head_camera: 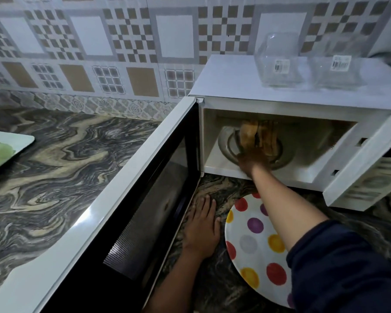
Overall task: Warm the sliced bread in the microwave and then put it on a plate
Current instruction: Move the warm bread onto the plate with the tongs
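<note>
While the left hand lies flat, fingers straight, on the marbled grey stone counter, the right hand reaches into the open white microwave oven. Its fingers curl round the browned slices of bread, held upright over the round glass turntable. Loading or unloading, I cannot tell. If warmed, the slices next need lifting clear and lowering onto the white dotted plate just below.

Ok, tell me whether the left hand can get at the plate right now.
Probably yes: the left hand lies flat on the counter beside the plate, with nothing between them.
</note>
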A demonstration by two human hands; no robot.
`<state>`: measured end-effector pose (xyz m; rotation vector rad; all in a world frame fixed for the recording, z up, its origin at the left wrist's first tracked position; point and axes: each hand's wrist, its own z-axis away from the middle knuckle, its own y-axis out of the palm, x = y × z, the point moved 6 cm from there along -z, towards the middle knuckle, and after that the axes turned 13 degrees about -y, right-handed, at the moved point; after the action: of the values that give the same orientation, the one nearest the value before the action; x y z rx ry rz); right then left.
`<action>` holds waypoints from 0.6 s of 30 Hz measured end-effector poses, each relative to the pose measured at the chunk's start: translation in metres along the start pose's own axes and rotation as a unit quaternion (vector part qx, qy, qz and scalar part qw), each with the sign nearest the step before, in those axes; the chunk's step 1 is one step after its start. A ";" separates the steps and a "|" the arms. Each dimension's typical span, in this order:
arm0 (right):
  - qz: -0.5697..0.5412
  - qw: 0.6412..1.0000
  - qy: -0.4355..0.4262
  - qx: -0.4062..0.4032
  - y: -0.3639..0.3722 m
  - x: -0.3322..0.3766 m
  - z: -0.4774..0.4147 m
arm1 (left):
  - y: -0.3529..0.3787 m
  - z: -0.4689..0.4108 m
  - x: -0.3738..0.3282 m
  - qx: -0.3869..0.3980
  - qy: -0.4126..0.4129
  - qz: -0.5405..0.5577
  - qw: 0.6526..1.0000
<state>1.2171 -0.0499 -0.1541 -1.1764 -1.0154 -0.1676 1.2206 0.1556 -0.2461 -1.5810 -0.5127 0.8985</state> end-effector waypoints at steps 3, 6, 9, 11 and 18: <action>-0.029 0.999 0.011 -0.012 0.002 -0.005 -0.013 | 0.000 -0.001 0.002 -0.010 -0.003 0.013 1.000; 0.026 1.000 -0.015 -0.006 -0.005 0.000 -0.012 | 0.001 -0.002 0.003 -0.014 -0.009 0.010 1.000; 0.057 0.998 -0.029 -0.015 -0.013 0.004 -0.005 | 0.002 -0.003 0.005 -0.012 -0.013 0.009 1.000; 0.071 0.997 -0.018 0.002 -0.008 -0.001 -0.004 | 0.004 -0.004 0.006 -0.011 -0.016 0.007 1.000; 0.023 0.999 0.026 -0.024 -0.027 -0.012 0.043 | 0.000 -0.003 0.005 -0.011 -0.008 0.044 0.999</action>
<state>1.1699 -0.0301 -0.1438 -1.2314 -0.9416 -0.1864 1.2253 0.1574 -0.2476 -1.6276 -0.4688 0.9754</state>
